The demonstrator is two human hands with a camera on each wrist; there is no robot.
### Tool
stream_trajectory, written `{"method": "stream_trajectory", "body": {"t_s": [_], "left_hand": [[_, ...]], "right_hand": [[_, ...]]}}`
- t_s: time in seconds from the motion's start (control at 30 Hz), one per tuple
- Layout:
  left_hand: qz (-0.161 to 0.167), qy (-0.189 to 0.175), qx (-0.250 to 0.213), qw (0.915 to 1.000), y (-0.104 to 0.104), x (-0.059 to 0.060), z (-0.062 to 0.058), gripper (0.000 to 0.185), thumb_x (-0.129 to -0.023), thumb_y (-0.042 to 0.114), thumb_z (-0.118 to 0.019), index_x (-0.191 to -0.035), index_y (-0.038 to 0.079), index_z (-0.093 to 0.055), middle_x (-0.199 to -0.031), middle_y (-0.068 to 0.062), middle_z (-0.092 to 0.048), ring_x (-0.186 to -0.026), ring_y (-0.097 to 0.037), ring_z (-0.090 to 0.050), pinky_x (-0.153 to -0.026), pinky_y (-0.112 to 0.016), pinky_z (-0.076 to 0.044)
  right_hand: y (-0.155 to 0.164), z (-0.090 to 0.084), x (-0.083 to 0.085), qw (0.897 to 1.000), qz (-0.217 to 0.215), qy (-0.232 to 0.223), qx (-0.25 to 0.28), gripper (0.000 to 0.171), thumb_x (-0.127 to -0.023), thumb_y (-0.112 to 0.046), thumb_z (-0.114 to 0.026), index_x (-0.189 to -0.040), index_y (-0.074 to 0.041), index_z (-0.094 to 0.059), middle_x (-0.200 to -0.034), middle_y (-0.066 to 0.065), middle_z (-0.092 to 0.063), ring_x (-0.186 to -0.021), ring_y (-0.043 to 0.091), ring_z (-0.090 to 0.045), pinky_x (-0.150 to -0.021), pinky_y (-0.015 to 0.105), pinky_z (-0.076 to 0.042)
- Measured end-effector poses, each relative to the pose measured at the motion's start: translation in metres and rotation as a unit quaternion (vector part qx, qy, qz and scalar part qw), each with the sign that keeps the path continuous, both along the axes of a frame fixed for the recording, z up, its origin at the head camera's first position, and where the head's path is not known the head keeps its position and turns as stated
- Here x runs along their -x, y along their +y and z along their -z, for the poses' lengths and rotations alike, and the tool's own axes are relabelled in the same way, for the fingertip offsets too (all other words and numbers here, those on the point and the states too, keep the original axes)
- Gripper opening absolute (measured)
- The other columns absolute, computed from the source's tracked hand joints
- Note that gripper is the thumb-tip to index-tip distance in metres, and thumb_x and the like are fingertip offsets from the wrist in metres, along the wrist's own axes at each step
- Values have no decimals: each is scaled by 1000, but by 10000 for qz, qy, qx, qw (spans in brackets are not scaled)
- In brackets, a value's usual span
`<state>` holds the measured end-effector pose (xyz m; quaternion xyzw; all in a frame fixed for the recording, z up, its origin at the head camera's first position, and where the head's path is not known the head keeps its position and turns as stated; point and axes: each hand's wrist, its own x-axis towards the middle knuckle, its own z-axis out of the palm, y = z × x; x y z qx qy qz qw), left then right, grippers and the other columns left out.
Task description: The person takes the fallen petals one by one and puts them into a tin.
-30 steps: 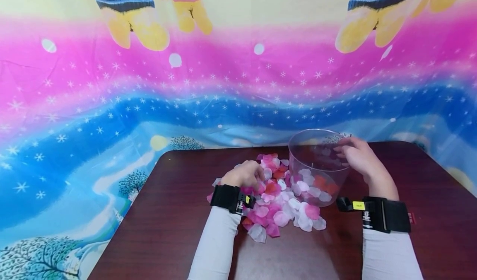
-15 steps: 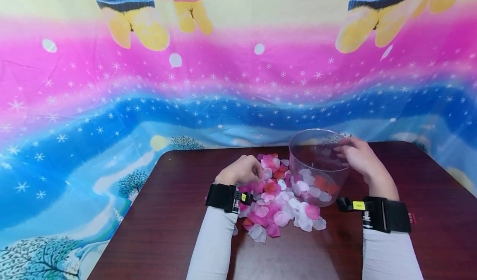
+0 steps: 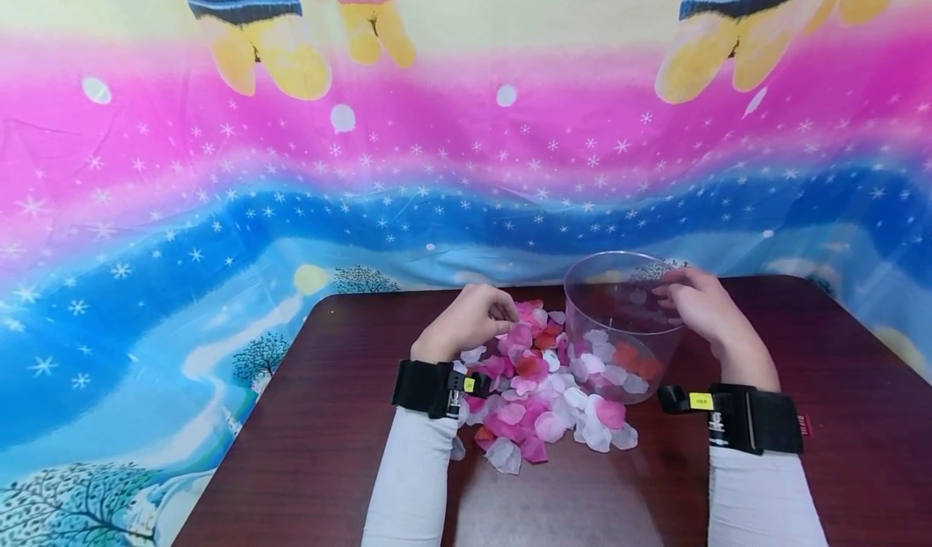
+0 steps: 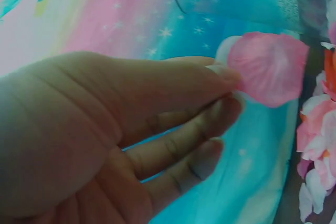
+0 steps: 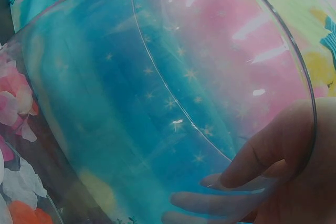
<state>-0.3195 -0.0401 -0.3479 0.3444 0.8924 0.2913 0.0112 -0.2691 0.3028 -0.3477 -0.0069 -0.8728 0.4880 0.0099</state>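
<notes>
In the head view, my left hand [image 3: 472, 319] is raised over the left side of a heap of artificial petals [image 3: 549, 426]. Its thumb and fingertips pinch a pink petal [image 4: 270, 69], with a whitish petal edge showing behind it in the left wrist view. On the right, a clear plastic bucket [image 3: 619, 324] stands upright beside the heap, with white and red petals [image 3: 632, 359] low inside. My right hand [image 3: 702, 308] holds the bucket's right side near the rim; its fingers show through the clear wall in the right wrist view.
The dark red-brown wooden table [image 3: 320, 450] extends on both sides of the heap. Behind its far edge hangs a printed cloth [image 3: 437, 142] with snowflakes and cartoon bears. Both wrists wear black straps [image 3: 775, 421].
My left hand has risen and moved slightly away from me off the petals, a pink petal now showing at its fingertips. The right hand and bucket have stayed still.
</notes>
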Motion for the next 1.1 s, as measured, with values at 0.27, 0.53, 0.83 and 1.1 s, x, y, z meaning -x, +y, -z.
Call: {"method": "stream_trajectory", "body": {"t_s": [0.27,0.53,0.83,1.1], "left_hand": [[-198,311,-812,9960,-5,-7,-15,11,-95,4,-72,-102,9,-78,-95,-1,-73,-83,-11,-68,-78,-26,-55],[-153,978,-1486,9839,-8,-14,-23,12,-94,0,-72,-102,6,-78,-99,-4,-73,-83,-13,-68,-75,-24,-56],[25,1585,-1814,9705,-2,-17,-28,12,-94,1,-72,-103,6,-78,-100,-4,-73,-88,-13,-68,-79,-23,-55],[175,2236,-2220,9489,13,-18,-27,9,-94,1,-73,-101,5,-78,-97,-3,-73,-85,-13,-65,-78,-29,-56]], "right_hand": [[0,-1,1,10000,35,-10,-14,55,-108,-20,-25,-154,10,-26,-149,38,-40,-132,54,-45,-106,65,-42],[0,0,0,10000,48,-20,10,54,-108,-19,-25,-154,11,-26,-148,38,-40,-133,55,-45,-105,64,-42],[1,1,1,10000,46,15,-2,54,-108,-19,-25,-153,11,-27,-148,38,-41,-132,54,-45,-106,65,-41],[-1,1,1,10000,73,-29,-6,54,-108,-19,-26,-154,10,-26,-148,38,-41,-132,54,-45,-105,64,-43]]}}
